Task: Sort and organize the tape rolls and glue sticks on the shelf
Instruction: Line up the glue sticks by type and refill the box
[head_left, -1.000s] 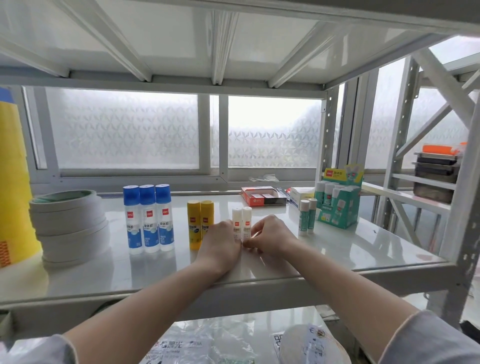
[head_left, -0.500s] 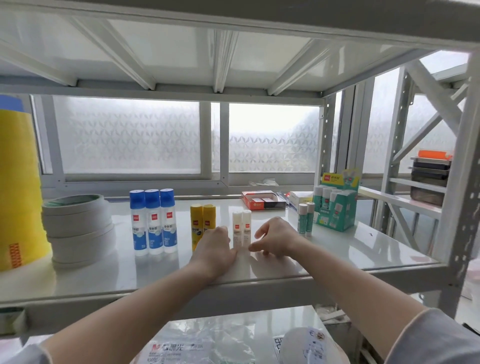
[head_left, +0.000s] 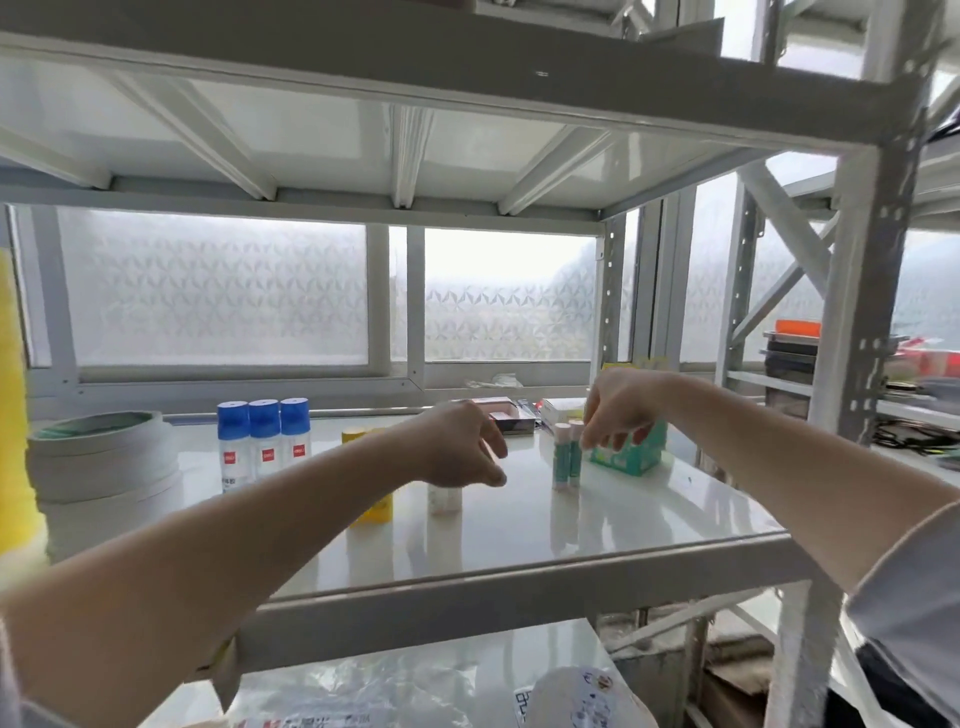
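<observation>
On the white shelf (head_left: 597, 525) stand three blue-capped glue bottles (head_left: 264, 439), two yellow glue sticks (head_left: 375, 506) and two small white glue sticks (head_left: 444, 499), both pairs partly hidden by my left arm. My left hand (head_left: 462, 449) hovers above the white sticks, fingers apart, holding nothing. Two green glue sticks with pale caps (head_left: 567, 457) stand further right. My right hand (head_left: 618, 408) is raised just above and behind them, fingers curled downward, in front of a green box of glue sticks (head_left: 631, 457). A stack of white tape rolls (head_left: 101, 462) sits at the left.
A big yellow roll (head_left: 13, 415) stands at the far left edge. Small red and white boxes (head_left: 511, 415) lie at the back of the shelf. A steel upright (head_left: 852, 395) rises at the right front corner. Bagged items (head_left: 415, 696) lie on the shelf below.
Both hands have lifted off the white glue sticks. My right hand moved right and up toward the green sticks and box; my left hand rose and opened. The camera tilted upward.
</observation>
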